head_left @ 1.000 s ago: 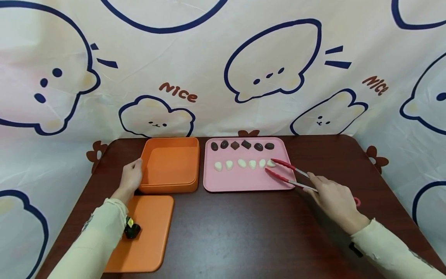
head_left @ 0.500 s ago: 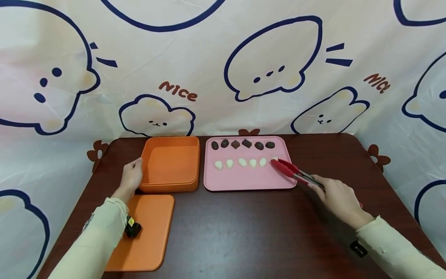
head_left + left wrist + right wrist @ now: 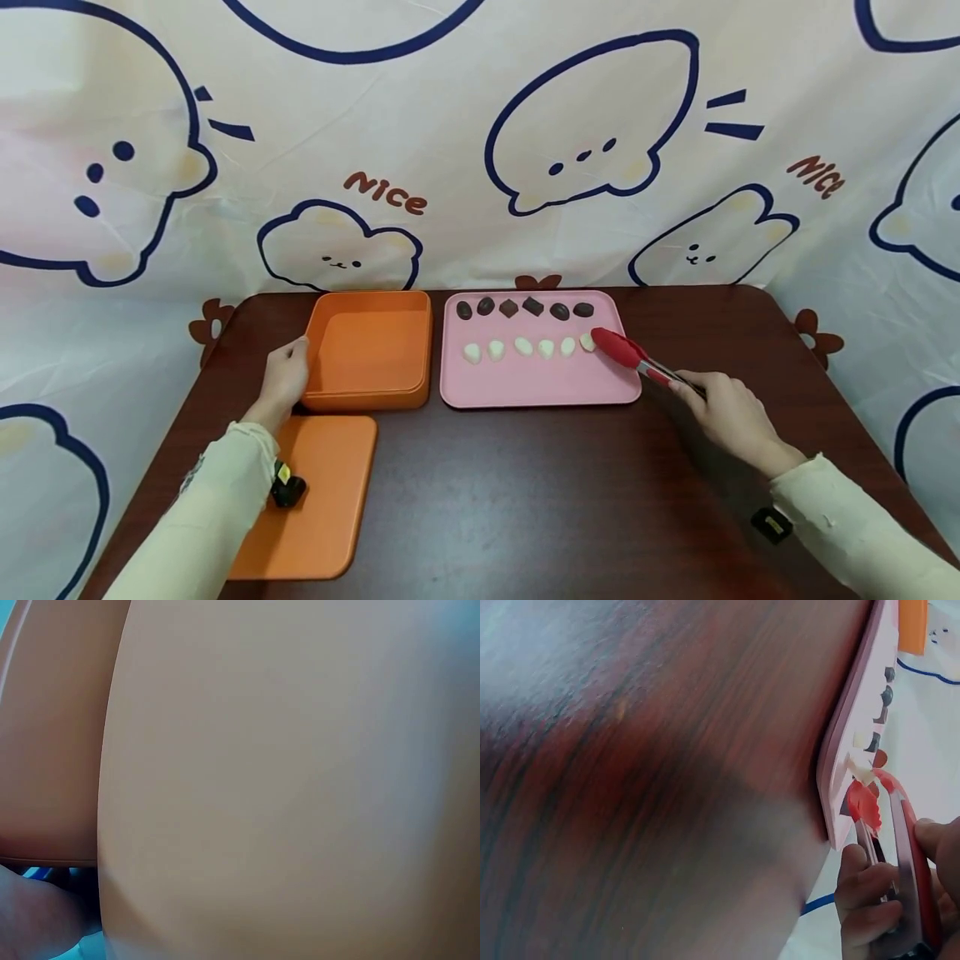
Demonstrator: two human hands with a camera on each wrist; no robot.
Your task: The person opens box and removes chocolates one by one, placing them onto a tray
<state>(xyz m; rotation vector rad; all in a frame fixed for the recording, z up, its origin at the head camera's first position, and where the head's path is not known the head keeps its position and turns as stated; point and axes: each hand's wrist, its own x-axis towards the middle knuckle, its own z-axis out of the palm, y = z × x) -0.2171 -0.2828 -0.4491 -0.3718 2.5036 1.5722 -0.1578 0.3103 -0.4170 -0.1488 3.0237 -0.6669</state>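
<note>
My left hand [image 3: 283,375] grips the left wall of an orange box [image 3: 367,350], which stands without a cover at the table's back left. My right hand [image 3: 731,417] holds red-tipped metal tongs [image 3: 621,348], reaching in over the right side of a pink tray [image 3: 540,387]. The red tips are brought together around the rightmost white drop-shaped piece [image 3: 587,342]; the right wrist view shows this white piece [image 3: 862,774] between them. Other white pieces [image 3: 522,346] line up to its left. Behind them runs a row of dark brown chocolates [image 3: 508,308], some oval, some square.
An orange lid-like panel [image 3: 330,500] lies flat in front of the box, partly under my left forearm, and fills much of the left wrist view. Dark wooden tabletop [image 3: 525,500] stretches in front of the tray. A printed cloth [image 3: 450,125] hangs behind the table.
The tongs' tips, spread apart a second ago, have come together at the rightmost white piece. My right hand has shifted slightly right. The left hand still grips the box.
</note>
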